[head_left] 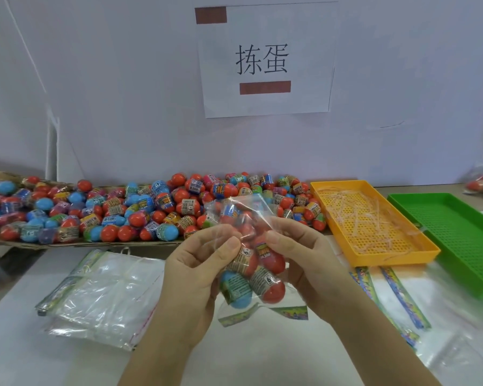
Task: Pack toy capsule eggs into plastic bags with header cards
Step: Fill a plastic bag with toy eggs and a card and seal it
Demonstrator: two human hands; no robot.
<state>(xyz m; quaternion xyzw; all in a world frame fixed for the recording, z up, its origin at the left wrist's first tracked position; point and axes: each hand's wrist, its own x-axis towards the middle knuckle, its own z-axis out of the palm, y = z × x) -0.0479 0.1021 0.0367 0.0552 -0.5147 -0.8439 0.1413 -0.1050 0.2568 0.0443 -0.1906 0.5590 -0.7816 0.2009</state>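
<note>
tabletop (14,352): white; carries everything, with the work held above its near middle.
loose eggs (123,210): big heap on cardboard, far left to centre; hard, glossy shells that likely roll and slip.
green tray (469,240): far right, perforated floor.
orange tray (393,259): just left of the green one, with thin clear strips lying in it.
empty bags (103,296): limp stack, near left.
filled bag (248,263): held up at centre, several eggs bunched low. Probably light, but the load shifts. The film is thin and slick, so take it by the slack film above the eggs, not by the shells.
left hand (198,271): thumb and fingers pinch the bag's film.
right hand (304,260): pinches the film on the opposite side.
header card (287,313): printed strip at the bag's lower edge; likely the stiffest part, a fair second hold.
</note>
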